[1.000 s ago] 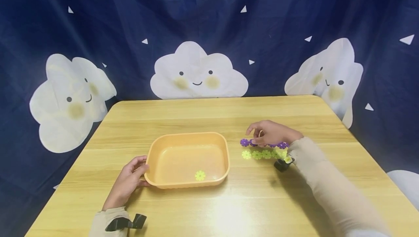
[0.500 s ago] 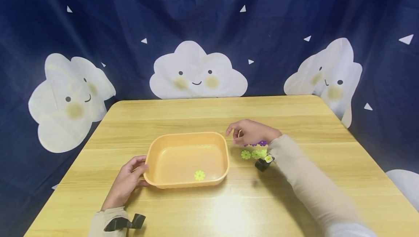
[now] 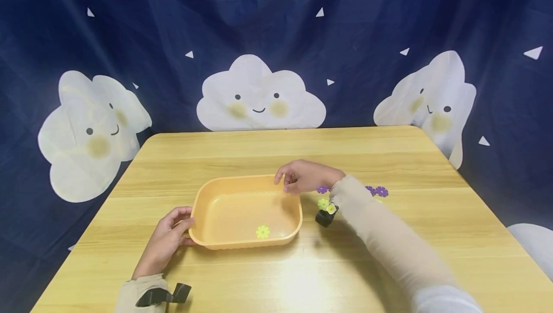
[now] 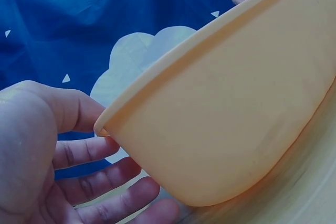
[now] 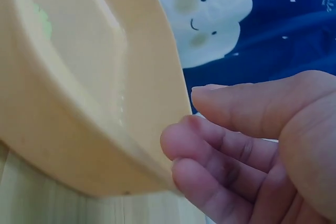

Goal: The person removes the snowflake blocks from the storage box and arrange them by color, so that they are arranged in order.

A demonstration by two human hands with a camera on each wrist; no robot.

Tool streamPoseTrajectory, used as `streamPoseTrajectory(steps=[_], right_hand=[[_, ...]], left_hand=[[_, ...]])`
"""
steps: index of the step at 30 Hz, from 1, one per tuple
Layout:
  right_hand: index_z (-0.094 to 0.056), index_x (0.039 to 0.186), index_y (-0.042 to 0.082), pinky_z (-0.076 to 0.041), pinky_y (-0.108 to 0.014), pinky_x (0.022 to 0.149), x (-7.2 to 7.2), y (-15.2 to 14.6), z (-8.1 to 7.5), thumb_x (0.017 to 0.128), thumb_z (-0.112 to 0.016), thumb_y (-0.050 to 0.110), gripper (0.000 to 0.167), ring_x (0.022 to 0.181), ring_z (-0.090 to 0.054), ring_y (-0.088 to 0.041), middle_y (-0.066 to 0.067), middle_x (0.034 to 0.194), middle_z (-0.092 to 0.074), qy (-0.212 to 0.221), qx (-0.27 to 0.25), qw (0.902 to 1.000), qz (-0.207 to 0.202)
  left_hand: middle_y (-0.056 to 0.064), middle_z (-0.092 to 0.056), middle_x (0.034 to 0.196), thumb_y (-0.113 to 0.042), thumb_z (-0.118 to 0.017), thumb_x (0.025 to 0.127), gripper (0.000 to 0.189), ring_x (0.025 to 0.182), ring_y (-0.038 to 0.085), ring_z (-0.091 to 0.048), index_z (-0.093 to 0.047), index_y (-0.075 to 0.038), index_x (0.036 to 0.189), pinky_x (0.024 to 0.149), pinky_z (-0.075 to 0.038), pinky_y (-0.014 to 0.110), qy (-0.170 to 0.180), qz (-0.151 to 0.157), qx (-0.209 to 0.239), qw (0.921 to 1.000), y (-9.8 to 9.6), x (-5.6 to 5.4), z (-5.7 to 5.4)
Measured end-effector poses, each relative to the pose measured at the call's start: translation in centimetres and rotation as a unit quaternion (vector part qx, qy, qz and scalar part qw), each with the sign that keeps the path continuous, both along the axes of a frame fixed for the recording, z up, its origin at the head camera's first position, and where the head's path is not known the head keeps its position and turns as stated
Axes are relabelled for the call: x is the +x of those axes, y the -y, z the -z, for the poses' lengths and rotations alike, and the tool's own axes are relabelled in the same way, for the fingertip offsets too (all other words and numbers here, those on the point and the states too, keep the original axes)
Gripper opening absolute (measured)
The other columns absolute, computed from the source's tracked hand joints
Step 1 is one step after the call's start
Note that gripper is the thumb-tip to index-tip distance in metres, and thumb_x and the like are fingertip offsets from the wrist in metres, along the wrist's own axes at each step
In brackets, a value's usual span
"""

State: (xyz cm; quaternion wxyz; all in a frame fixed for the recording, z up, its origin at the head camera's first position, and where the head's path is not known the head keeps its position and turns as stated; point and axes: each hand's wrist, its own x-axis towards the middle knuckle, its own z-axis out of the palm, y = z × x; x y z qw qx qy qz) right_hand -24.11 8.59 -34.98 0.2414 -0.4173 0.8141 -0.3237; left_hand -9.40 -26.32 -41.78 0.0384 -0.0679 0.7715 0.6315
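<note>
A light orange plastic tub (image 3: 246, 245) stands on the table, with one yellow flower-shaped disc (image 3: 263, 232) inside it near the front wall. My left hand (image 3: 162, 241) grips the tub's left end. In the left wrist view its thumb lies at the rim (image 4: 173, 61) and the other fingers sit below, against the outer wall. My right hand (image 3: 308, 176) hangs over the tub's far right corner. Thumb and fingers are loosely bent, and the right wrist view shows a gap between them with nothing in it.
Right of the tub lies a row of purple flower-shaped discs (image 3: 382, 191), partly hidden by my right arm. Nearer me is a row of yellow-green discs (image 3: 323, 203), mostly covered by the sleeve. A dark blue curtain (image 3: 276, 15) with clouds hangs behind the table.
My right hand has moved left from above the purple discs to the tub's far right corner, uncovering the right end of the purple row. The left hand keeps its grip on the tub.
</note>
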Motion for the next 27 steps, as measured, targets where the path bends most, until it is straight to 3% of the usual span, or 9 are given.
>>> streamPoseTrajectory(steps=[7,11,16,20,24,27], right_hand=[[-0.059,0.123,-0.004,-0.057,-0.027,0.075,0.1,2.0,-0.3,0.095,-0.055,-0.003,0.029,0.087,-0.068,-0.036,-0.022,0.098,-0.069,0.076,0.017,0.9963,-0.037],[-0.056,0.127,-0.006,-0.056,-0.027,0.076,0.3,3.1,-0.1,0.096,-0.052,-0.004,0.032,0.091,-0.068,-0.030,-0.020,0.100,-0.070,0.099,0.048,0.9921,-0.061],[-0.055,0.130,0.001,-0.053,-0.024,0.081,1.3,4.6,0.1,0.097,-0.056,0.001,0.033,0.093,-0.067,-0.016,-0.012,0.106,-0.070,0.128,0.102,0.9833,-0.079],[-0.055,0.130,0.007,-0.052,-0.023,0.086,2.1,5.9,-0.1,0.097,-0.056,0.004,0.033,0.094,-0.067,-0.013,-0.007,0.112,-0.069,0.144,0.144,0.9749,-0.090],[-0.054,0.130,0.009,-0.053,-0.022,0.086,2.7,7.1,0.0,0.098,-0.052,0.001,0.033,0.098,-0.065,-0.012,-0.006,0.113,-0.066,0.190,0.167,0.9629,-0.093],[-0.054,0.130,0.009,-0.052,-0.019,0.077,3.1,8.0,0.2,0.098,-0.048,-0.002,0.034,0.088,-0.060,-0.010,-0.003,0.101,-0.063,0.217,0.188,0.9512,-0.114]], left_hand=[[0.023,-0.047,0.121,-0.009,-0.050,0.101,0.035,0.087,0.020,-0.061,-0.043,0.006,0.131,0.068,-0.060,0.036,-0.002,-0.002,0.001,1.0000,-0.1,-0.1,-0.2],[0.023,-0.047,0.121,-0.010,-0.050,0.101,0.035,0.087,0.020,-0.061,-0.043,0.006,0.131,0.067,-0.060,0.036,-0.004,-0.002,0.000,1.0000,-0.1,-0.1,-0.2],[0.024,-0.047,0.120,-0.010,-0.050,0.101,0.035,0.087,0.020,-0.061,-0.043,0.007,0.131,0.067,-0.060,0.037,-0.007,0.001,0.003,1.0000,0.0,-0.1,-0.1],[0.024,-0.047,0.120,-0.011,-0.050,0.101,0.034,0.088,0.023,-0.061,-0.044,0.005,0.131,0.069,-0.060,0.038,-0.003,0.005,-0.002,1.0000,0.1,-0.1,0.0],[0.024,-0.048,0.121,-0.011,-0.050,0.101,0.035,0.089,0.024,-0.062,-0.043,0.004,0.132,0.071,-0.060,0.038,0.005,0.008,-0.006,0.9999,0.2,0.0,0.1],[0.023,-0.048,0.122,-0.012,-0.050,0.101,0.036,0.089,0.024,-0.061,-0.042,0.004,0.132,0.071,-0.060,0.038,0.006,0.008,-0.005,0.9999,0.2,0.0,0.1]])
